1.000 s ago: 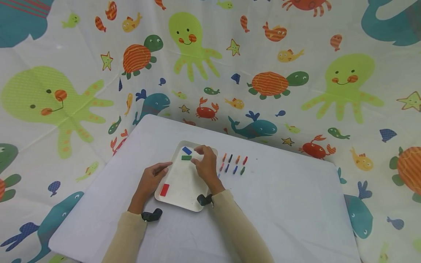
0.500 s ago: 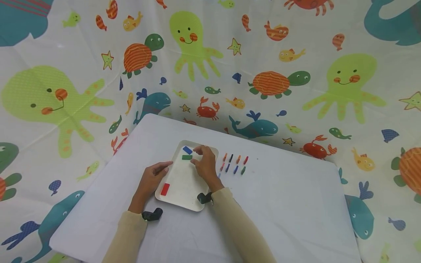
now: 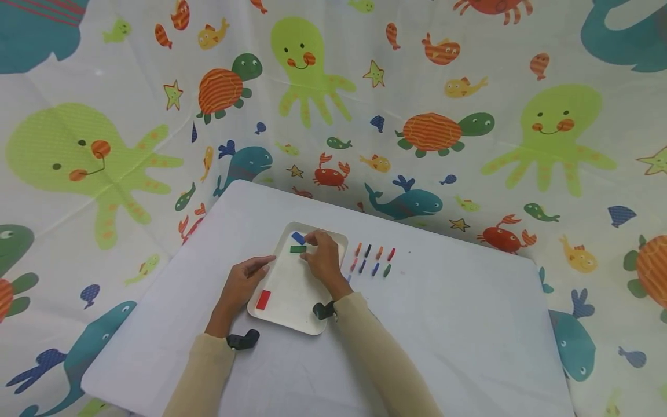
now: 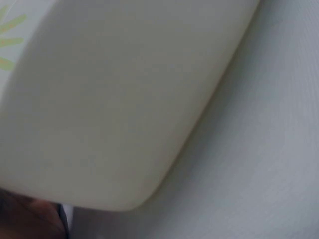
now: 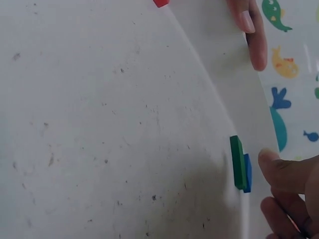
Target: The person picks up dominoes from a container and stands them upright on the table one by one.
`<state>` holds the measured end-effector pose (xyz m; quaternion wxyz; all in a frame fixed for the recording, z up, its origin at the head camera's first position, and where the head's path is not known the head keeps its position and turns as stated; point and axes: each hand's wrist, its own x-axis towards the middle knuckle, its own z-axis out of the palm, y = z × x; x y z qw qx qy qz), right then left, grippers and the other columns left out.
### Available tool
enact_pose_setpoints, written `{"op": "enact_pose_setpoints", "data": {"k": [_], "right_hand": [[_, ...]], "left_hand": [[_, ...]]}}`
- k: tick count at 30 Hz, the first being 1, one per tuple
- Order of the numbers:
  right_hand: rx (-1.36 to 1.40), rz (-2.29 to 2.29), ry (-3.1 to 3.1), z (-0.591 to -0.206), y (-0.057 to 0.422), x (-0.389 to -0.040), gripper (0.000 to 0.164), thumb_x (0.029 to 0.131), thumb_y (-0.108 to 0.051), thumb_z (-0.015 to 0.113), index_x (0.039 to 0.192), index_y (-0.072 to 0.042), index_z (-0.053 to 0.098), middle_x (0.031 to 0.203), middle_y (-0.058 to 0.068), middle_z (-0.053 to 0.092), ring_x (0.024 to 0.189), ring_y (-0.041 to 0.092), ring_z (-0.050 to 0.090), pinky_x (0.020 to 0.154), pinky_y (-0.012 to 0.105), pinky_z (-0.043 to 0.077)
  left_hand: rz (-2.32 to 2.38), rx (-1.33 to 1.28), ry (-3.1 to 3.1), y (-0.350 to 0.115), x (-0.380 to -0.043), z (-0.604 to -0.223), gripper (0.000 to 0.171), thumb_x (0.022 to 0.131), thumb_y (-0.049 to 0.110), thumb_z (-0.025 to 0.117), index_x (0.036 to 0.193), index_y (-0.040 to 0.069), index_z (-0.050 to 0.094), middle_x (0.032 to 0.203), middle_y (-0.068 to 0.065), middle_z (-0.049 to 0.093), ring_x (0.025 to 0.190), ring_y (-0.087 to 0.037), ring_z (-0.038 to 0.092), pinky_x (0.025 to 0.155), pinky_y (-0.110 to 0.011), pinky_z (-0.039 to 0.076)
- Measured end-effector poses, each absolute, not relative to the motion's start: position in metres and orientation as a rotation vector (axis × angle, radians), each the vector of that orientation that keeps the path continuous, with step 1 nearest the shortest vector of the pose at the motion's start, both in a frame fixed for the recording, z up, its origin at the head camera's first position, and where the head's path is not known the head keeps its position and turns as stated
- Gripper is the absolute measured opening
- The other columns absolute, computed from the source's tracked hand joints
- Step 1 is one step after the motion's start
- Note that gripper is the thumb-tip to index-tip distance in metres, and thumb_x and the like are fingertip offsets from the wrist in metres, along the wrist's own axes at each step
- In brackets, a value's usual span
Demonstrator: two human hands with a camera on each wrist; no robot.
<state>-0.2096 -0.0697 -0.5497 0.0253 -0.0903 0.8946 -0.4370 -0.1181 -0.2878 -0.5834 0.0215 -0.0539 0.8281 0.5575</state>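
In the head view, a shallow off-white tray (image 3: pixel 292 301) lies on the table. Near its far end are a blue block (image 3: pixel 298 238) and a green block (image 3: pixel 298 249); a red block (image 3: pixel 263 300) lies near the close left corner. My right hand (image 3: pixel 324 258) hovers over the far right of the tray, thumb and forefinger parted beside the blue and green blocks. The right wrist view shows a gap between the thumb (image 5: pixel 274 169) and the green block (image 5: pixel 238 162). My left hand (image 3: pixel 242 284) rests its fingertips at the tray's left rim, fingers fairly straight.
Right of the tray, several short coloured sticks, like crayons (image 3: pixel 376 269), lie in two rows, partly hidden by my right hand. A white cloth covers the table (image 3: pixel 458 324). A sea-animal curtain (image 3: pixel 365 98) hangs behind and around it.
My right hand has shifted slightly left, closer to the blue and green blocks. The left hand stays at the tray's rim, and the blocks keep their places. The head view has drifted a little.
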Motion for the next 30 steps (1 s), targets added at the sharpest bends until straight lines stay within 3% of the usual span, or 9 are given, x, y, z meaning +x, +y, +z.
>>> {"op": "enact_pose_setpoints", "data": {"k": [21, 30], "right_hand": [[-0.388, -1.14, 2.795, -0.555, -0.084, -0.22, 0.031, 0.092, -0.006, 0.082, 0.121, -0.014, 0.074, 0.123, 0.004, 0.075, 0.115, 0.021, 0.066, 0.114, 0.036, 0.053], [-0.492, -1.12, 2.812, -0.557, -0.086, -0.223, 0.027, 0.092, -0.005, 0.082, 0.117, -0.012, 0.075, 0.119, 0.005, 0.077, 0.113, 0.022, 0.066, 0.115, 0.042, 0.05]], "left_hand": [[1.741, -0.156, 2.551, -0.289, -0.118, -0.584, 0.039, 0.109, 0.033, 0.063, 0.145, 0.021, 0.067, 0.153, -0.009, 0.063, 0.141, -0.033, 0.062, 0.112, -0.047, 0.054], [1.739, -0.171, 2.55, -0.288, -0.117, -0.584, 0.04, 0.109, 0.033, 0.063, 0.146, 0.019, 0.066, 0.153, -0.01, 0.063, 0.141, -0.034, 0.062, 0.111, -0.048, 0.055]]}}
